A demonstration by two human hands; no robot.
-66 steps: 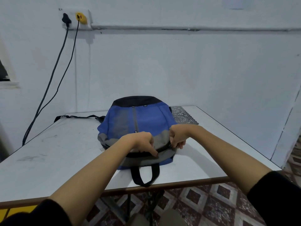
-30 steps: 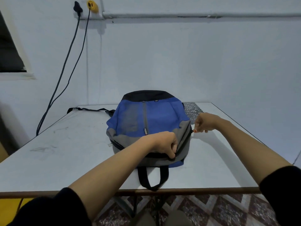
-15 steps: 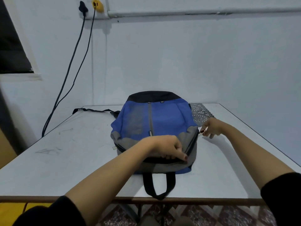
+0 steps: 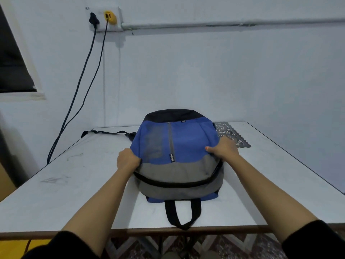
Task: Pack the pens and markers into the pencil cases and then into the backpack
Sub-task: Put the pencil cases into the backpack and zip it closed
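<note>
The backpack (image 4: 179,146) lies flat at the middle of the table (image 4: 74,193), with its carry loop (image 4: 183,214) reaching the table's near edge. My left hand (image 4: 127,161) grasps one flank and my right hand (image 4: 223,151) the other, thumb on top. I expect soft, light, sagging cloth. Hold it by both flanks or by the loop.

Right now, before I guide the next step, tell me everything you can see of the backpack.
The backpack lies flat, front up, on the white table, its black carry loop reaching the near edge. Fabric body: black far end, blue middle with a vertical pocket zip, grey near band crossed by a dark zip line that looks closed. A black strap trails left behind it. The left hand and right hand grip its sides.
</note>
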